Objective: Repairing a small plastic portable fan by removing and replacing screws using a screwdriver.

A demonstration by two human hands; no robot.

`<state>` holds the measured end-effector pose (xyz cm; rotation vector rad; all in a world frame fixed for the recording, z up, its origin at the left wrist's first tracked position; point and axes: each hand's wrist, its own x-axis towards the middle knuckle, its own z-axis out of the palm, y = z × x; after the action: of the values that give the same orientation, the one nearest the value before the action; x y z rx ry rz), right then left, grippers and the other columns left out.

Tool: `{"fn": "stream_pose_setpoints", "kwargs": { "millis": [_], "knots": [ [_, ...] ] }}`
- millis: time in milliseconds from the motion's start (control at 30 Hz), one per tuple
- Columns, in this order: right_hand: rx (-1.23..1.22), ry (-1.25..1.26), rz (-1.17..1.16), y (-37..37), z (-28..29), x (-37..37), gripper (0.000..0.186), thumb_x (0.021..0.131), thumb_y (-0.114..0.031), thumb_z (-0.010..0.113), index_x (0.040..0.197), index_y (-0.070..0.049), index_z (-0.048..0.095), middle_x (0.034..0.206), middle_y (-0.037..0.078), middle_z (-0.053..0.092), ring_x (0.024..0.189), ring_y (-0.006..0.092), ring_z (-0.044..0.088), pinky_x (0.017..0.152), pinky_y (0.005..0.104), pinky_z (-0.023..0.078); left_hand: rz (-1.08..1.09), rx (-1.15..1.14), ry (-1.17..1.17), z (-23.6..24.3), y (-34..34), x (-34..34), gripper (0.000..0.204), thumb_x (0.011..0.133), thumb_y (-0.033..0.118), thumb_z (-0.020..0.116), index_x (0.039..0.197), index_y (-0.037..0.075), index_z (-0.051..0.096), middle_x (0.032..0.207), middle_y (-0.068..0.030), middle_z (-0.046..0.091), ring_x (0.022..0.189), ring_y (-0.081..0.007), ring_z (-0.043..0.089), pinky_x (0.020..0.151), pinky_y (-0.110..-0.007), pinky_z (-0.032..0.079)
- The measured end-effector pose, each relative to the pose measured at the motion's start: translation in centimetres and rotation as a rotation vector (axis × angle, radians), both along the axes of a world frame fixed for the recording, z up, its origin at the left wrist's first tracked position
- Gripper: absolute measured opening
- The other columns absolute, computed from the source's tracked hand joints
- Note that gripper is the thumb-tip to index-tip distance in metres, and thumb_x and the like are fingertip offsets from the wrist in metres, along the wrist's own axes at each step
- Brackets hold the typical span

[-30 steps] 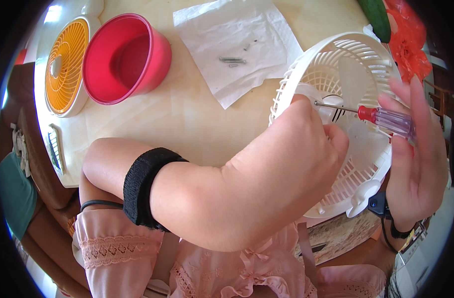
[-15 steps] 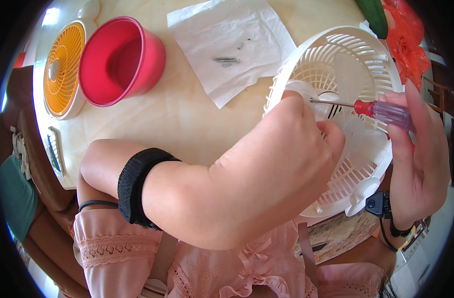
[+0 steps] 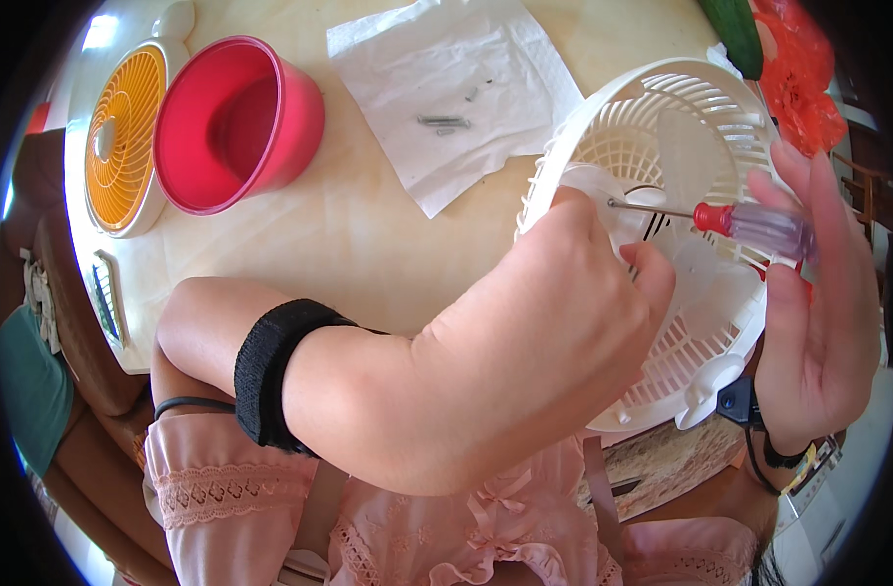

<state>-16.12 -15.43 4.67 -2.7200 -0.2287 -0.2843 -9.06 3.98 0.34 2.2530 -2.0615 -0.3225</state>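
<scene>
A white fan housing with a slatted cage tilts at the right side of the table, its pale blades showing inside. My left hand reaches across into it, fingers curled round a white part near the hub; the fingertips are mostly hidden behind the hand. In my right hand is a screwdriver with a clear purple handle and red collar, held between thumb and straightened fingers. Its shaft points left, and the tip meets the white part right beside my left hand.
Several small screws lie on a white paper sheet. A pink-red bowl and an orange fan grille stand at the left. Red plastic and a green cucumber-like object are at the far right.
My right hand's fingers have straightened and shifted along the screwdriver handle. The screwdriver and housing have moved only slightly; my left hand stays in place.
</scene>
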Motion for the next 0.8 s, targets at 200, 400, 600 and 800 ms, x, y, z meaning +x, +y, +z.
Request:
{"fn": "stream_pose_setpoints", "kwargs": {
  "millis": [200,400,600,800],
  "knots": [
    [-0.022,0.013,0.068,-0.6,1.3,-0.4,0.037,0.084,0.014,0.055,0.120,0.012,0.059,0.110,0.021,0.065,0.099,0.0291,0.064,0.091,0.0356,0.051,-0.024,0.037,-0.014,0.3,0.0,0.1,0.034,0.075,0.029,0.064,0.096,0.002,0.070,0.101,-0.0121,0.056,0.070,-0.0150,0.051,0.060,-0.031,0.033],
    [0.060,0.129,0.065,0.6,1.7,0.0,0.034,0.080,0.013,0.061,0.115,0.012,0.062,0.107,0.021,0.066,0.097,0.0280,0.064,0.090,0.0360,0.051,-0.048,0.044,-0.041,0.4,0.0,0.1,0.039,0.075,0.033,0.064,0.100,0.004,0.070,0.104,-0.0124,0.056,0.074,-0.0161,0.053,0.062,-0.032,0.035],
    [-0.105,0.127,0.020,1.7,1.5,-0.9,0.034,0.082,0.014,0.056,0.116,0.010,0.062,0.109,0.019,0.066,0.099,0.0291,0.065,0.091,0.0344,0.050,-0.030,0.051,-0.049,0.0,0.4,0.0,0.038,0.075,0.032,0.064,0.100,0.005,0.071,0.103,-0.0118,0.055,0.080,-0.0174,0.054,0.063,-0.032,0.036],
    [-0.081,0.147,0.108,0.9,1.8,0.1,0.037,0.081,0.012,0.062,0.118,0.010,0.061,0.110,0.019,0.066,0.100,0.0275,0.064,0.088,0.0346,0.051,-0.067,0.068,-0.042,0.4,0.0,0.1,0.034,0.076,0.030,0.063,0.097,0.006,0.071,0.098,-0.0102,0.054,0.081,-0.0173,0.052,0.063,-0.032,0.035]
  ]
}}
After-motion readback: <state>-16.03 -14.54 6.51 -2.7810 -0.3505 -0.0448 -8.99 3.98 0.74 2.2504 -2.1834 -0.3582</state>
